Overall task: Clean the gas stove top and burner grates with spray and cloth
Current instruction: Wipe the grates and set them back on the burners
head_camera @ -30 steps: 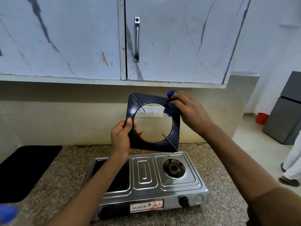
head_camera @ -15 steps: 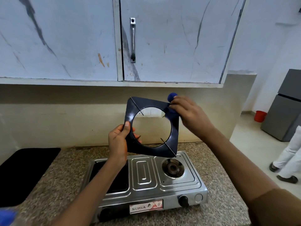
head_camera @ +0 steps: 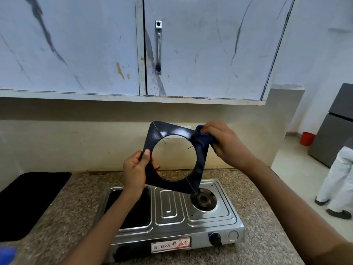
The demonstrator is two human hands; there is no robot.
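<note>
A black square burner grate (head_camera: 198, 165) with a round opening is held up above the steel two-burner stove (head_camera: 170, 211). My left hand (head_camera: 135, 169) grips the grate's lower left edge, thumb on the front. My right hand (head_camera: 223, 142) holds a blue cloth (head_camera: 202, 139) pinched over the grate's upper right corner. The right burner (head_camera: 203, 199) is bare. Another dark grate (head_camera: 133, 207) lies over the left burner, partly behind my left forearm.
The stove stands on a speckled granite counter (head_camera: 63, 217) under wall cabinets (head_camera: 158, 46). A black mat (head_camera: 26, 203) lies at left; a blurred blue object (head_camera: 6, 254) shows at the bottom left corner. A person's legs (head_camera: 336, 180), a grey fridge (head_camera: 334, 127) and a red bucket (head_camera: 307, 138) are at right.
My right hand and the cloth have slid from the grate's top right corner down onto its right side. The grate has tilted slightly; my left hand keeps its grip.
</note>
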